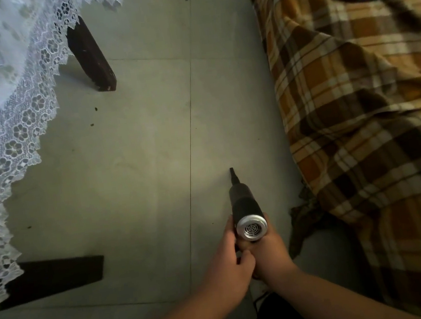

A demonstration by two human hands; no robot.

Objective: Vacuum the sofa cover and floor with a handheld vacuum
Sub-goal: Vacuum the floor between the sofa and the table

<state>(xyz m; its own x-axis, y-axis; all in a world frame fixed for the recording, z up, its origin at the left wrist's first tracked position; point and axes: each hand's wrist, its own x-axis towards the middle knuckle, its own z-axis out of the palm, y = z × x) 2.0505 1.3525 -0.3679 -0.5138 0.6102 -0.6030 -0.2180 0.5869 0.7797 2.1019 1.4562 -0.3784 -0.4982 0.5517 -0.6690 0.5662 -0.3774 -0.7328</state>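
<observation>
The floor step is judged to be in hand: the black handheld vacuum with a silver vented rear cap (246, 208) is held at the lower centre of the frame, its narrow nozzle (232, 174) aimed at the pale grey tiled floor (139, 168); contact cannot be told. Its handle is gripped by the right hand (269, 250), with the left hand (231, 260) curled round it from the left. The orange-and-brown plaid sofa cover (357, 114) is draped down the right. Dark specks (96, 109) are seen near a dark wooden table leg (90, 54) at upper left; a sweep that way is probably called for next
</observation>
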